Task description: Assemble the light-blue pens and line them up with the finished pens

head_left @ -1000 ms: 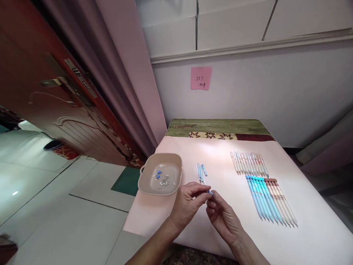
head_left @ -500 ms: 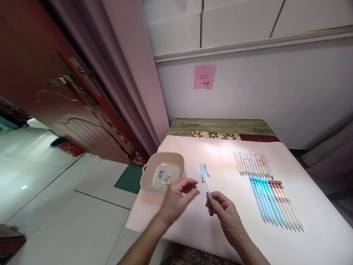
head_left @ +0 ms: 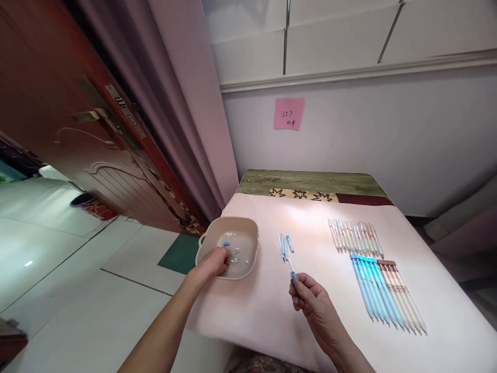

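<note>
My left hand (head_left: 216,262) reaches into the beige plastic basin (head_left: 254,243), its fingers curled together; whatever is between the fingertips is hidden. Just above them in the basin lies a small blue piece (head_left: 227,243), and small white pieces (head_left: 235,257) are scattered beside them. My right hand (head_left: 312,300) grips a short blue pen barrel (head_left: 294,277), tilted, with a thin white stick showing at its upper end. Past that end, a few loose pen parts (head_left: 285,246), pale blue and white, lie on the table.
At the right of the pink-covered table (head_left: 264,321) lie a row of clear-topped pens (head_left: 355,238) and a row of blue and brown-topped pens (head_left: 384,292). A pink note (head_left: 289,114) is on the wall. A red door (head_left: 116,155) stands at the left.
My left hand has moved left and down into the basin, its fingers closing. One of two blue pieces there is now out of sight. My right hand keeps hold of the pen barrel.
</note>
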